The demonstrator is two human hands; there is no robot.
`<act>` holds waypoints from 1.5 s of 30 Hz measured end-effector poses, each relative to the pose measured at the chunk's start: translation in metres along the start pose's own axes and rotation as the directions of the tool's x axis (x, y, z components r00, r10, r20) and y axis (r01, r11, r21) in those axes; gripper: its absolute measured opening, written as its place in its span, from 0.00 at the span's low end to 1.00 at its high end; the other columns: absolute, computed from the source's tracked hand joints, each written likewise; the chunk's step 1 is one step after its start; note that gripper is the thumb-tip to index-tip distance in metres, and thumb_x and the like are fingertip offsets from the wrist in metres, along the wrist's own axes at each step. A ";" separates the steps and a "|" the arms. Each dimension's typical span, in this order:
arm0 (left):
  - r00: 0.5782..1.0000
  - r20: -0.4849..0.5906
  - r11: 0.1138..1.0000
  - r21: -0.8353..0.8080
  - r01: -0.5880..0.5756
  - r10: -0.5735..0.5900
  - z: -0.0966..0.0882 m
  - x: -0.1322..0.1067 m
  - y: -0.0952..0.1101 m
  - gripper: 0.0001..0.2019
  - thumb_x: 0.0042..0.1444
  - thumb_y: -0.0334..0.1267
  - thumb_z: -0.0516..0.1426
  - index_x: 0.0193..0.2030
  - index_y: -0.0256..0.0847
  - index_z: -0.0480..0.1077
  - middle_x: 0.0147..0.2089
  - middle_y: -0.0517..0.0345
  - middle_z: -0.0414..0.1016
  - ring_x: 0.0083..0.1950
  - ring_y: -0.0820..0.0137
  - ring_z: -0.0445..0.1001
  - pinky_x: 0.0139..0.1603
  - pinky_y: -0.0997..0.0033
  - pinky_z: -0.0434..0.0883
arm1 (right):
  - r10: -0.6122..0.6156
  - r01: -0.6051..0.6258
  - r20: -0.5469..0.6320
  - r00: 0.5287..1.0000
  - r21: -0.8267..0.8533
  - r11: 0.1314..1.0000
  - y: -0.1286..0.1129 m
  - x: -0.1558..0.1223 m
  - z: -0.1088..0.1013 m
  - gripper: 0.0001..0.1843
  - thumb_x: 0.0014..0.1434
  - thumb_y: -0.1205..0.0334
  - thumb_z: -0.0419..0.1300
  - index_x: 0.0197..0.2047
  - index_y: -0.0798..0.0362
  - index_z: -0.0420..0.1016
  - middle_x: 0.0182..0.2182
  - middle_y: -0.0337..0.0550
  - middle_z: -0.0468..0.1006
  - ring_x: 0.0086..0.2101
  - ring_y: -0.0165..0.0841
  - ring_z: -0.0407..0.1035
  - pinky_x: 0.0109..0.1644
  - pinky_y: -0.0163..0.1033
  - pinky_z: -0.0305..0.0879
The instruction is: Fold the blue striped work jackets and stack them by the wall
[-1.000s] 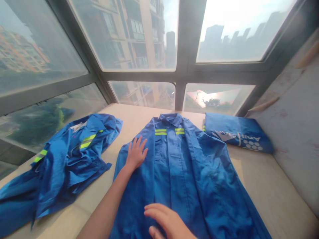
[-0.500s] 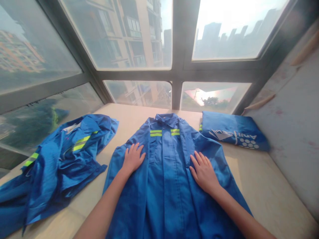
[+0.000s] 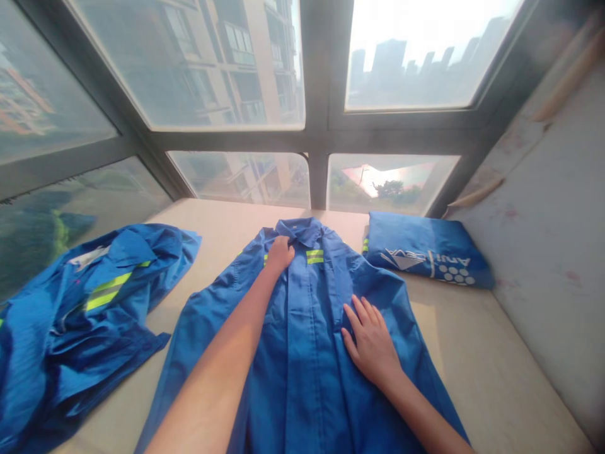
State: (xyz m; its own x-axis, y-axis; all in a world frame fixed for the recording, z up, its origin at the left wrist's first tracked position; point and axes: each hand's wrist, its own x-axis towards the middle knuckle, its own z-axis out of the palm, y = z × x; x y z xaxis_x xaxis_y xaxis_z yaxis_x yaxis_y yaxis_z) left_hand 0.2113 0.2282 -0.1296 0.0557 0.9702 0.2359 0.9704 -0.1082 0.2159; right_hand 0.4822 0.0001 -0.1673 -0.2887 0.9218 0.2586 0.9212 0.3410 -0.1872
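Note:
A blue work shirt (image 3: 307,353) with yellow-green reflective strips lies spread flat on the beige window ledge (image 3: 477,353), collar toward the glass. My left hand (image 3: 280,253) reaches far forward to the shirt's upper chest by the collar, fingers curled on the fabric. My right hand (image 3: 371,343) lies flat on the shirt's right front, fingers stretched out and apart.
A crumpled blue garment (image 3: 80,315) with reflective strips lies in a heap at the left. A folded blue garment (image 3: 425,255) with white print sits at the back right. Windows (image 3: 312,132) close off the far side and a wall (image 3: 558,208) stands on the right.
My left hand has slid from the shirt's left chest up to the collar area and curled. My right hand stayed flat on the right front. The view shifted right.

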 end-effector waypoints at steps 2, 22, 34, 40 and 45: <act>0.999 0.041 1.000 0.009 -0.012 0.012 0.009 -0.009 -0.003 0.18 0.60 0.32 0.52 0.57 0.34 0.71 0.57 0.42 0.74 0.60 0.60 0.72 0.62 0.63 0.69 | 0.004 -0.004 0.001 1.000 0.012 1.000 -0.001 0.000 -0.001 0.27 0.67 0.56 0.50 0.67 0.51 0.64 0.69 0.50 0.58 0.68 0.47 0.51 0.68 0.56 0.53; 0.995 0.093 0.981 0.193 0.005 -0.023 -0.005 -0.039 0.012 0.20 0.65 0.47 0.51 0.58 0.38 0.69 0.63 0.40 0.70 0.63 0.53 0.67 0.63 0.50 0.63 | 0.029 -0.029 0.007 1.000 0.013 1.000 -0.004 0.001 -0.004 0.28 0.66 0.56 0.51 0.67 0.52 0.64 0.69 0.50 0.58 0.68 0.48 0.51 0.69 0.56 0.51; 0.998 0.061 0.989 0.149 0.006 -0.015 -0.007 -0.041 0.012 0.19 0.63 0.39 0.52 0.59 0.39 0.68 0.58 0.44 0.75 0.59 0.57 0.73 0.59 0.60 0.68 | 0.024 -0.024 0.007 1.000 0.038 0.999 -0.003 0.002 -0.004 0.28 0.66 0.57 0.51 0.67 0.52 0.65 0.69 0.50 0.58 0.68 0.48 0.51 0.69 0.56 0.51; 1.000 0.002 0.990 0.140 -0.009 0.009 -0.013 -0.061 0.017 0.20 0.61 0.33 0.52 0.60 0.36 0.68 0.64 0.40 0.69 0.64 0.54 0.67 0.63 0.54 0.66 | 0.023 -0.023 0.007 1.000 0.039 0.999 -0.004 0.002 -0.005 0.28 0.66 0.57 0.51 0.67 0.52 0.64 0.69 0.51 0.58 0.68 0.48 0.51 0.68 0.56 0.52; 0.995 -0.001 0.990 0.104 -0.095 0.095 -0.019 -0.055 0.032 0.20 0.59 0.32 0.54 0.58 0.38 0.70 0.64 0.43 0.69 0.66 0.55 0.65 0.65 0.54 0.64 | 0.024 -0.024 -0.003 1.000 0.039 0.999 -0.005 0.002 -0.004 0.28 0.66 0.57 0.51 0.67 0.52 0.64 0.69 0.51 0.58 0.68 0.49 0.50 0.68 0.56 0.52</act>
State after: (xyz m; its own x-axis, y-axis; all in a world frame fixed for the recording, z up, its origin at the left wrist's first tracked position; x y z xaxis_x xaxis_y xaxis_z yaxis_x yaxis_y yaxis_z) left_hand 0.2352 0.1678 -0.1177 0.1479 0.9553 0.2561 0.9798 -0.1767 0.0932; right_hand 0.4782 -0.0006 -0.1626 -0.2657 0.9293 0.2567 0.9170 0.3258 -0.2302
